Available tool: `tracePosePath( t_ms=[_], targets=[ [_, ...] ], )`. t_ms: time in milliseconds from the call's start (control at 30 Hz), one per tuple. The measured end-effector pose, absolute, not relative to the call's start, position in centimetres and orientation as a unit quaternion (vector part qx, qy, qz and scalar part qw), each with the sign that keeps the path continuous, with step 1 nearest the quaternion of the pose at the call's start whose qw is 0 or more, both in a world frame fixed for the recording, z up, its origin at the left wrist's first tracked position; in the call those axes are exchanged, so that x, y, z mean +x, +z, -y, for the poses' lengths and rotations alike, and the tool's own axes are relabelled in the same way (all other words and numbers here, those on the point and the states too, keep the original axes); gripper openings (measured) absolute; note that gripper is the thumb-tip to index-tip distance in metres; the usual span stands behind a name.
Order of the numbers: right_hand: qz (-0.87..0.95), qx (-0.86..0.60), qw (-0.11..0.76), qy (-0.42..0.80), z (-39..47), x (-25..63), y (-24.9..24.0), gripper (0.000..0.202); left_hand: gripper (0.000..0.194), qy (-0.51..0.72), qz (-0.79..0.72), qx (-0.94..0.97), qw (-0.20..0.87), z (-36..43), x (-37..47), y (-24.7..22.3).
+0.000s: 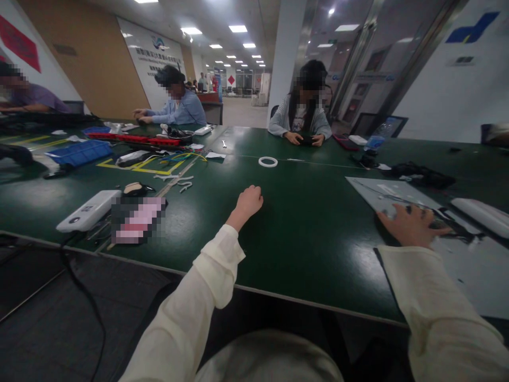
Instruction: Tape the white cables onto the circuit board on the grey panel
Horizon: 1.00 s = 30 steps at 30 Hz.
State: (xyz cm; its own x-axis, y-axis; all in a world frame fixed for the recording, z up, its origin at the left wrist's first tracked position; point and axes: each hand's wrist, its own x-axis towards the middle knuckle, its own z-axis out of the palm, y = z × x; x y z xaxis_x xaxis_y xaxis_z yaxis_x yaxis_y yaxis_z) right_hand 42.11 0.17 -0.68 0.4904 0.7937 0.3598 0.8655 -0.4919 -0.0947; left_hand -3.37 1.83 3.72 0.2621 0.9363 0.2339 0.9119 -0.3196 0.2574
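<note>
My left hand (249,203) rests on the green table (302,228) near its middle, fingers curled in; whatever they may hold is hidden. Beyond it lies a white ring (268,162), not touched by the hand. On the right, my right hand (411,225) is spread, palm down, over the left part of a pale grey board (477,270). Dark cables and small parts lie on the board beside its fingers. A long white case (483,216) is to the right of that hand.
At left are a white power bank (89,210), a blurred pink object (139,220) and a blue tray (79,152). A small wrench (224,144) lies farther back. Several people sit around the table. A clear bottle (379,135) stands at the back right.
</note>
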Motion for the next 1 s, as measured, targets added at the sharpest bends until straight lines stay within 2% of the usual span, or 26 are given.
tracePosePath(
  t_ms=[400,900,1000],
  targets=[
    [0.498,-0.851,0.126,-0.110,0.7,43.9,-0.6,0.075,0.013,0.174,-0.579,0.796,0.031,-2.3,-3.4,2.9],
    [0.424,-0.880,0.208,-0.059,0.5,46.1,-2.1,0.092,0.017,0.148,-0.583,0.799,0.019,-1.7,-3.0,3.5],
    [0.440,-0.872,0.194,-0.087,0.0,47.8,-3.2,0.092,0.017,0.148,-0.580,0.801,0.016,-1.8,-3.1,3.4]
  ],
)
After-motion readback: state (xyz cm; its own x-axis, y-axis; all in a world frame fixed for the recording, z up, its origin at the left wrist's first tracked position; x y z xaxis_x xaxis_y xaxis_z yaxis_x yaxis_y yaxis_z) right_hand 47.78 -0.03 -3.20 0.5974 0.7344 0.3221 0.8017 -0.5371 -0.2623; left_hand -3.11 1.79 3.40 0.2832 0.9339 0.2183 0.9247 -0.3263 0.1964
